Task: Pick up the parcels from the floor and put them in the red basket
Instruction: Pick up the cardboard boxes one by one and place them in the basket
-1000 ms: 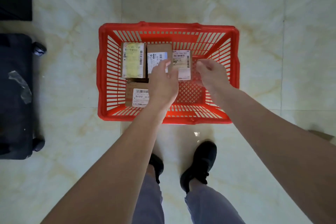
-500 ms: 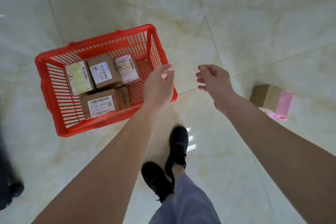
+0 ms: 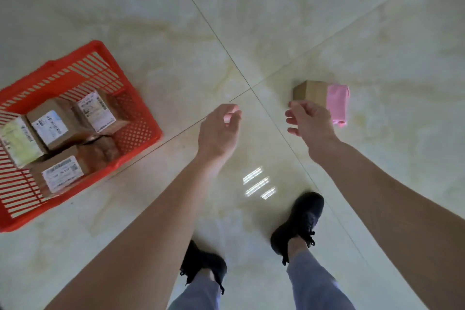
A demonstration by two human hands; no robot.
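The red basket (image 3: 141,106) stands on the floor at the left and holds several brown parcels with white and yellow labels (image 3: 50,124). A brown cardboard parcel with a pink label (image 3: 315,93) lies on the floor at the right. My right hand (image 3: 310,124) hovers just in front of that parcel, fingers loosely curled, holding nothing. In the middle of the view my left hand (image 3: 219,131) hangs over bare floor with relaxed fingers and is empty.
The floor is pale glossy marble tile with thin joint lines and a bright window reflection (image 3: 259,185). My two black shoes (image 3: 300,221) stand below the hands.
The view has swung right, away from the basket. Both hands have left the basket and moved toward the parcel with the pink label, which now lies right behind my right hand.
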